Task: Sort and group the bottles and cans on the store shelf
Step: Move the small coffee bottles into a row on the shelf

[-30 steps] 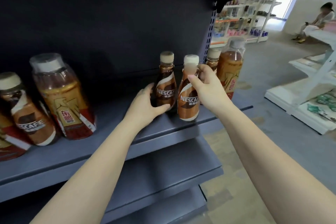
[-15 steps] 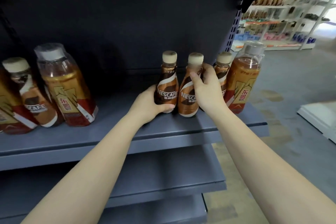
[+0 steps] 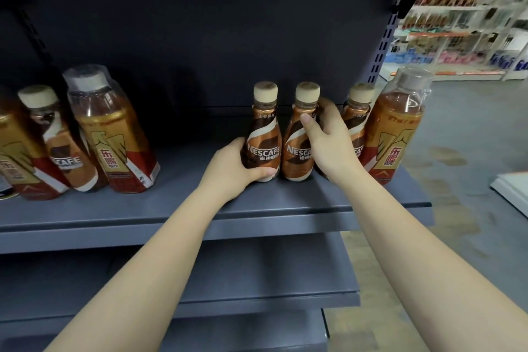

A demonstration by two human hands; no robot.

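Three brown Nescafe bottles stand in a row on the dark grey shelf (image 3: 171,208). My left hand (image 3: 233,170) grips the base of the left Nescafe bottle (image 3: 264,134). My right hand (image 3: 325,140) holds the middle Nescafe bottle (image 3: 297,151), thumb across its neck. The third Nescafe bottle (image 3: 357,117) stands just behind that hand. A larger orange drink bottle (image 3: 395,128) with a clear cap stands at the shelf's right end.
At the left stand two more large orange bottles (image 3: 114,137) and another Nescafe bottle (image 3: 60,148) between them. Lower shelves (image 3: 257,280) jut out below. To the right is the open grey aisle floor (image 3: 471,194) and distant store shelving (image 3: 457,37).
Both hands have kept hold of their bottles and slid them back and together, next to the third Nescafe bottle. My view has swung left and closer.
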